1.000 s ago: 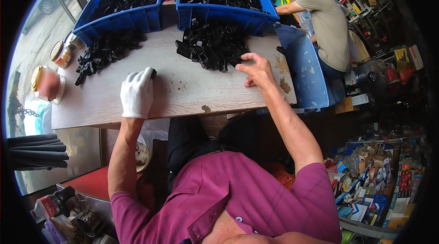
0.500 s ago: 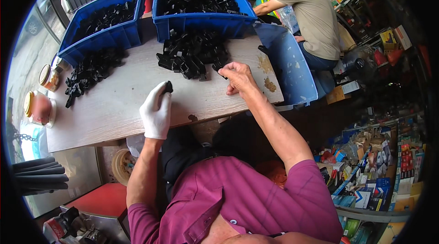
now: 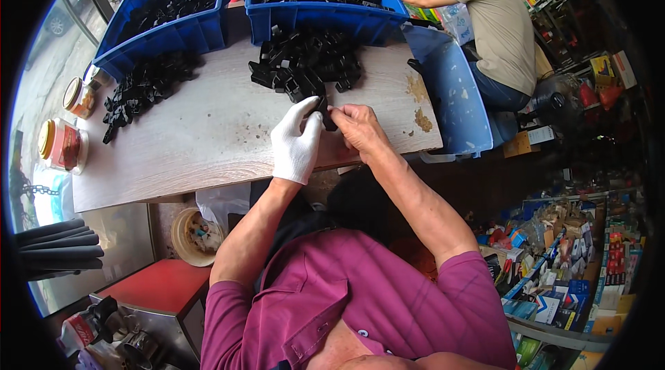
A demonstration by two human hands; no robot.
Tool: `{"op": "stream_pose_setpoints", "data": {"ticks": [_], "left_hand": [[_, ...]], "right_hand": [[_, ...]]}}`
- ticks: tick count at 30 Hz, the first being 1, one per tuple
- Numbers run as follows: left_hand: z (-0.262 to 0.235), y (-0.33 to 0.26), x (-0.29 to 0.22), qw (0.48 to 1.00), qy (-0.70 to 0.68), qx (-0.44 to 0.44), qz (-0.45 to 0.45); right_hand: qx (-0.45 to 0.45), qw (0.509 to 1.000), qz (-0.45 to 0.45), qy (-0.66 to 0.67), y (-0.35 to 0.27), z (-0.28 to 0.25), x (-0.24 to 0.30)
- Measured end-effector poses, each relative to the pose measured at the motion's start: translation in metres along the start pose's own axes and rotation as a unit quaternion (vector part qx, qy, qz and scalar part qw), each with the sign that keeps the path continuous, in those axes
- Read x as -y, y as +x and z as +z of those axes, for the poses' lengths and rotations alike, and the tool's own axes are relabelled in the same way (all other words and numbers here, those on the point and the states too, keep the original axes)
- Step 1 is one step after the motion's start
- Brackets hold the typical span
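My left hand, in a white glove, and my bare right hand meet over the table. Their fingertips are closed around a small black plastic part, held upright between them. Whether it is one piece or two fitted together I cannot make out, since the fingers cover much of it. Just beyond the hands lies a heap of similar black plastic parts. A second pile of black parts spreads over the left side of the table.
Two blue bins, a left one and a right one, hold many black parts at the table's far side. Lidded jars stand at its left edge. Right of it are a blue plastic bin and a seated person.
My left hand has moved right, carrying its black part to my right hand. My right hand has drawn a part from the heap toward me, and the two hands now meet.
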State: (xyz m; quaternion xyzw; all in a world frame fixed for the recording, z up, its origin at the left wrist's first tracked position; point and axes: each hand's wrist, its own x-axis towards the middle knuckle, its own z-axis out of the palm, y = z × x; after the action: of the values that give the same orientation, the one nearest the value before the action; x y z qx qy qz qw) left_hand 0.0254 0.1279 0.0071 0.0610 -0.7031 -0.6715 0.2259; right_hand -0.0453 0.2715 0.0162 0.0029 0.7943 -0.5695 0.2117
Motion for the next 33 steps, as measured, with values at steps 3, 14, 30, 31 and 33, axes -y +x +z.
{"op": "stream_pose_setpoints", "data": {"ticks": [3, 14, 30, 31, 33], "left_hand": [[-0.009, 0.005, 0.007, 0.997, 0.050, -0.012, 0.058], [-0.067, -0.006, 0.008, 0.965, 0.188, -0.011, 0.182], [-0.075, 0.011, -0.002, 0.867, 0.315, 0.215, 0.320], [-0.075, 0.010, -0.001, 0.865, 0.322, 0.221, 0.314], [-0.074, 0.005, -0.002, 0.855, 0.346, 0.214, 0.321]], "right_hand": [[0.010, 0.999, 0.038, -0.037, -0.010, 0.011, 0.015], [0.112, 0.993, -0.020, -0.013, -0.017, 0.005, 0.023], [0.192, 0.968, -0.047, -0.155, -0.020, 0.022, 0.033], [0.181, 0.974, -0.036, -0.135, -0.021, 0.023, 0.033], [0.169, 0.980, -0.028, -0.103, -0.023, 0.023, 0.030]]}}
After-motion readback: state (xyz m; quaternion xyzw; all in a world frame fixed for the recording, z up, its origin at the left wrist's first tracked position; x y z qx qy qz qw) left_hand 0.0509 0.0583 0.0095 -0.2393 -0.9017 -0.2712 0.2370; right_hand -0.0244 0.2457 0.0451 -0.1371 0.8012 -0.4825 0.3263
